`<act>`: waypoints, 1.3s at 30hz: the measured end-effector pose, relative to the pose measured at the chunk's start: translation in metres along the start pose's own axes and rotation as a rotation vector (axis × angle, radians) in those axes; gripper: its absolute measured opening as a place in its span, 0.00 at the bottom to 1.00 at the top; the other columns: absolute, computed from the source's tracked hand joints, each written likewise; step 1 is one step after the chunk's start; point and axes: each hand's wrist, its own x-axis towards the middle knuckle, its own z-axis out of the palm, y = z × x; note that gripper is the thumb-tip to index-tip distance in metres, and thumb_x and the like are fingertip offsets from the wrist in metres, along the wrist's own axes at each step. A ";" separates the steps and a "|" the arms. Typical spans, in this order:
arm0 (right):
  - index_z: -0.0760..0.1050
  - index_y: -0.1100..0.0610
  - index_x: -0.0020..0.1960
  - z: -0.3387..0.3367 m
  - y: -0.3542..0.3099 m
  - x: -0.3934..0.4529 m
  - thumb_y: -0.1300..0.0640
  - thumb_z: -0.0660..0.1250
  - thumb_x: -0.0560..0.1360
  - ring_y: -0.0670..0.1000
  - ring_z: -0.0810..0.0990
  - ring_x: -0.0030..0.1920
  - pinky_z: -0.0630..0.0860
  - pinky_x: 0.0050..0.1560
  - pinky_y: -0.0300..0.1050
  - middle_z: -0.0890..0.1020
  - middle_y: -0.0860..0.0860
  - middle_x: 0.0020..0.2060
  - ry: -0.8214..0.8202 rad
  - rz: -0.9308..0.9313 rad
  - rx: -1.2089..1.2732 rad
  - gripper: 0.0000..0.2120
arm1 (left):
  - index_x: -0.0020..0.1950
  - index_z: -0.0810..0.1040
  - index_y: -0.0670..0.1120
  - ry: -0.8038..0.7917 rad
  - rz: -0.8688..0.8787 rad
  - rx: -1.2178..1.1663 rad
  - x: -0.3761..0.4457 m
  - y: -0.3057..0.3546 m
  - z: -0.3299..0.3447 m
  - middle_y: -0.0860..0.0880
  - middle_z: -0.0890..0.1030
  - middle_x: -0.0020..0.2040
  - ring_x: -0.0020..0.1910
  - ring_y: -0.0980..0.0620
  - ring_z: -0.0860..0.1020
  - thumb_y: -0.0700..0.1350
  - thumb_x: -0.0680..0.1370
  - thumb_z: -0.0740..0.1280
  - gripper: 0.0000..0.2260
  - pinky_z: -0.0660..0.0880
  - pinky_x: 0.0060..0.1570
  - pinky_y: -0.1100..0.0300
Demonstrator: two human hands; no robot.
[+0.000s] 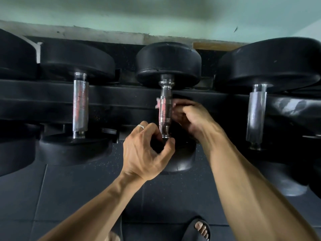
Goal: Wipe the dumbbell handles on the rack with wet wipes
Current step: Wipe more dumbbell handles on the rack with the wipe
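Three black dumbbells lie across the rack (43, 94) with chrome handles pointing toward me. My right hand (189, 117) curls round the right side of the middle dumbbell's handle (165, 108), and a pale scrap of wet wipe (158, 103) peeks out on the handle's left side. My left hand (147, 152), with a ring on one finger, grips the near head (180, 160) of that dumbbell at its top edge. The left handle (80, 105) and the right handle (257, 115) are untouched.
The rack's black rails run left to right under the handles. Behind the rack is a pale green wall (156, 13) with a grey base strip. Dark rubber floor tiles (69, 197) lie below, and my foot in a black sandal (199, 228) stands near the bottom edge.
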 end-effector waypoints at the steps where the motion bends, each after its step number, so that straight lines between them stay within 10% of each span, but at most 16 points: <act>1: 0.79 0.65 0.46 0.004 -0.004 0.009 0.79 0.61 0.72 0.57 0.87 0.45 0.84 0.45 0.44 0.86 0.62 0.45 0.014 -0.019 0.125 0.14 | 0.35 0.71 0.47 0.001 0.004 0.000 0.000 -0.001 0.000 0.54 0.71 0.33 0.33 0.54 0.71 0.61 0.70 0.63 0.17 0.68 0.32 0.60; 8: 0.78 0.69 0.61 -0.012 0.013 -0.001 0.77 0.59 0.74 0.54 0.84 0.58 0.80 0.58 0.45 0.85 0.59 0.55 -0.197 -0.001 -0.185 0.18 | 0.35 0.71 0.47 0.004 0.024 -0.012 0.000 -0.001 0.000 0.54 0.71 0.33 0.33 0.55 0.71 0.60 0.71 0.63 0.17 0.69 0.31 0.59; 13: 0.82 0.66 0.49 0.002 -0.007 0.024 0.81 0.57 0.74 0.54 0.87 0.44 0.83 0.45 0.42 0.86 0.58 0.42 0.009 -0.033 0.198 0.18 | 0.35 0.71 0.47 -0.001 0.023 -0.010 0.002 -0.002 0.001 0.54 0.72 0.33 0.33 0.54 0.72 0.60 0.71 0.64 0.16 0.69 0.31 0.57; 18: 0.82 0.65 0.51 -0.010 0.007 -0.011 0.79 0.62 0.72 0.55 0.86 0.50 0.83 0.52 0.46 0.86 0.59 0.47 -0.133 0.060 -0.350 0.17 | 0.35 0.70 0.48 -0.006 0.025 -0.009 0.000 0.000 -0.001 0.55 0.71 0.33 0.33 0.56 0.71 0.59 0.71 0.63 0.15 0.68 0.31 0.60; 24: 0.82 0.64 0.51 -0.002 -0.004 0.008 0.80 0.60 0.73 0.53 0.87 0.45 0.83 0.42 0.40 0.87 0.56 0.43 0.005 -0.060 -0.039 0.18 | 0.35 0.71 0.48 -0.001 0.015 -0.015 0.000 -0.001 -0.001 0.55 0.71 0.34 0.34 0.56 0.71 0.60 0.71 0.63 0.16 0.68 0.32 0.59; 39: 0.84 0.51 0.47 -0.016 -0.013 -0.090 0.73 0.71 0.71 0.47 0.86 0.49 0.80 0.51 0.38 0.88 0.50 0.43 0.167 -0.318 -0.428 0.17 | 0.37 0.70 0.51 -0.113 -0.043 0.051 0.003 0.004 -0.003 0.54 0.74 0.36 0.36 0.54 0.73 0.64 0.72 0.60 0.17 0.67 0.33 0.59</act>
